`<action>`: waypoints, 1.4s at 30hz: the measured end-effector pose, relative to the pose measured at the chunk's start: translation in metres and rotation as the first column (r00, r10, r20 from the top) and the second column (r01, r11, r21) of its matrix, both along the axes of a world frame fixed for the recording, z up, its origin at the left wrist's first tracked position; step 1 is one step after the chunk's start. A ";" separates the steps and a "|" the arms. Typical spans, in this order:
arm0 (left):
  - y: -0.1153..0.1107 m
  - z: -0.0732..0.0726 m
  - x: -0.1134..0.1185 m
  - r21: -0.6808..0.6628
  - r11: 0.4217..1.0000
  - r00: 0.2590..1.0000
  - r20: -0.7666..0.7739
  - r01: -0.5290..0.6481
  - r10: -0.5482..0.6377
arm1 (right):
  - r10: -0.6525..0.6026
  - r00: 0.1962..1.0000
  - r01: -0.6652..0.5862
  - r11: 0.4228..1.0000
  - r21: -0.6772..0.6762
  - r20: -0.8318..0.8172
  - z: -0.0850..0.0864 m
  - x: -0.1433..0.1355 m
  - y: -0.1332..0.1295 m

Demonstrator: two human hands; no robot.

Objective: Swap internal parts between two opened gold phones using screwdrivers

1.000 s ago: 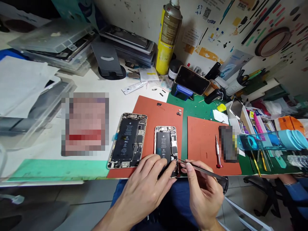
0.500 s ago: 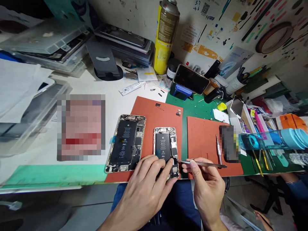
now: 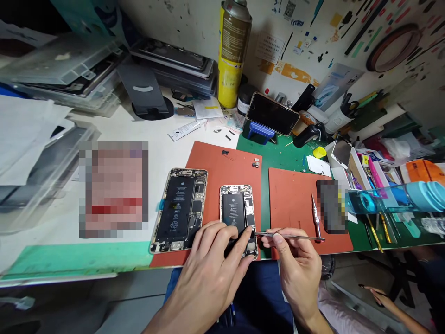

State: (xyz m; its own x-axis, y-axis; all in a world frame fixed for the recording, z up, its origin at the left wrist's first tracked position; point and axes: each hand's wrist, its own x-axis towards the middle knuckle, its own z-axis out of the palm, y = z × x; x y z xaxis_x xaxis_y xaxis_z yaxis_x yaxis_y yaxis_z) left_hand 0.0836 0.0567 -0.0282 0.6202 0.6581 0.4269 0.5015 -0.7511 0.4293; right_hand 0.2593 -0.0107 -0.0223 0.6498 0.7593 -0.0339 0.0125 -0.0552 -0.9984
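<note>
The smaller opened phone point(image 3: 233, 207), its black battery and inner parts bare, lies on an orange-red mat. My left hand point(image 3: 217, 266) grips its lower end, the index fingertip pressed near the inner right edge and the thumb by the bottom corner. Part of the phone is hidden beneath that hand. In my right hand point(image 3: 295, 266) a pair of metal tweezers point(image 3: 299, 237) is pinched almost level, tips at the phone's lower right side. Whatever the tips touch is too small to make out. A larger opened phone point(image 3: 179, 208) lies to the left.
A metal pen-like tool point(image 3: 315, 218) lies on the right mat point(image 3: 288, 199) beside a blurred dark object. A blue bottle point(image 3: 399, 198) lies further right. Behind stand a yellow spray can point(image 3: 230, 69) and a propped phone point(image 3: 273, 113). Another person's hand point(image 3: 377, 294) shows at lower right.
The view has shifted slightly. Both hands keep their places at the smaller phone, and the tweezers have turned a little, their tips still at its right edge.
</note>
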 end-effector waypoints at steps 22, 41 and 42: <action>-0.011 -0.012 0.002 0.132 0.990 0.999 0.004 0.045 -0.046 | -0.072 0.996 0.068 0.994 -0.081 -0.049 0.008 -0.005 0.001; 0.001 0.001 -0.001 0.124 0.992 0.991 0.137 -0.025 0.008 | -0.035 0.998 0.031 0.997 -0.069 -0.049 0.010 -0.008 0.007; 0.001 0.002 -0.001 0.116 0.993 0.990 0.138 -0.029 0.013 | -0.035 0.998 0.031 0.997 -0.075 -0.057 0.009 -0.008 0.007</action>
